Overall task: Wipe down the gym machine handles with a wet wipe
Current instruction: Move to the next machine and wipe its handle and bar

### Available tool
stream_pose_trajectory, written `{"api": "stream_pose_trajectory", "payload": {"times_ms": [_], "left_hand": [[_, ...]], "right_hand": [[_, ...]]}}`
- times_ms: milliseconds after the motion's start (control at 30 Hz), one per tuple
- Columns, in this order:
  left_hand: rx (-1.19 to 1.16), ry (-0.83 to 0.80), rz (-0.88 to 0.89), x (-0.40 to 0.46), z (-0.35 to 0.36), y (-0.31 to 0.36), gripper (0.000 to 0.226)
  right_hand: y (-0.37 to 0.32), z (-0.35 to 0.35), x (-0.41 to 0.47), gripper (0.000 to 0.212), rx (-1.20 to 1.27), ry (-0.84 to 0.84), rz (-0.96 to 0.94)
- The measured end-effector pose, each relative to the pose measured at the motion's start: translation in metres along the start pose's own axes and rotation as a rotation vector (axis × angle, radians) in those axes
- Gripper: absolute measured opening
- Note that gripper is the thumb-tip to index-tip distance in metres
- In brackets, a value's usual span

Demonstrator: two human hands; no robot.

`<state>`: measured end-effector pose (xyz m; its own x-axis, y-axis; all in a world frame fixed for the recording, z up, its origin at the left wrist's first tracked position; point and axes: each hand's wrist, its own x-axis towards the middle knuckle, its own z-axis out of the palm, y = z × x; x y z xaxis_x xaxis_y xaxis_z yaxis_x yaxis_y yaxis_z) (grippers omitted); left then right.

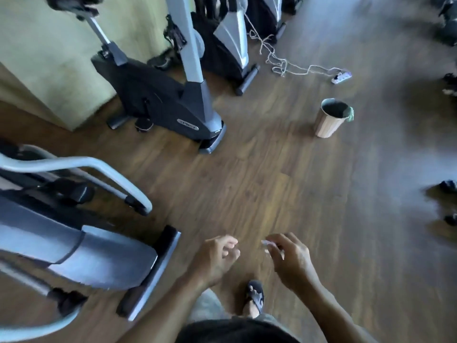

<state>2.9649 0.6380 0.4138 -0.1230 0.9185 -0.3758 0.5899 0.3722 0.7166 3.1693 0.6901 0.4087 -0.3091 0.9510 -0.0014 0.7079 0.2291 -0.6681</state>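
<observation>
My right hand [288, 258] pinches a small crumpled wet wipe [266, 244] between thumb and fingers, low in the frame above the wooden floor. My left hand [217, 256] hovers beside it, fingers loosely curled and holding nothing. A grey curved handle [81, 167] of the machine at my left reaches out toward the floor's middle. An exercise bike [158, 100] stands farther back near the wall. Both hands are apart from any machine.
A small bin [330, 120] with a green cloth over its rim stands on the floor ahead right. A tangled cord and power strip [342, 77] lie beyond it. More machines line the back; dark blurred objects sit along the right edge. My sandalled foot [254, 297] is below.
</observation>
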Motion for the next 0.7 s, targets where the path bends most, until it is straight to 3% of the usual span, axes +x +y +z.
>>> {"api": "stream_pose_trajectory", "payload": {"times_ms": [100,267,467,600,633,700], "left_hand": [[-0.093,0.103,-0.095,0.027,-0.015,0.008,0.043],[-0.162,0.263,-0.228,0.073,-0.052,-0.005,0.026],[-0.248,0.399,-0.267,0.118,-0.112,-0.023,0.027],[-0.277,0.532,-0.255,0.129,-0.139,-0.029,0.057],[-0.284,0.590,-0.243,0.131,-0.147,-0.029,0.057],[-0.317,0.669,-0.305,0.135,-0.160,-0.032,0.032]], "right_hand": [[-0.008,0.003,0.065,0.016,0.029,-0.130,-0.094],[-0.034,0.033,0.160,0.017,0.084,-0.245,-0.304],[-0.088,0.062,0.241,0.013,0.084,-0.233,-0.515],[-0.119,0.082,0.286,0.015,0.080,-0.315,-0.580],[-0.125,0.087,0.296,0.018,0.083,-0.334,-0.604],[-0.143,0.095,0.314,0.022,0.089,-0.409,-0.683]]}}
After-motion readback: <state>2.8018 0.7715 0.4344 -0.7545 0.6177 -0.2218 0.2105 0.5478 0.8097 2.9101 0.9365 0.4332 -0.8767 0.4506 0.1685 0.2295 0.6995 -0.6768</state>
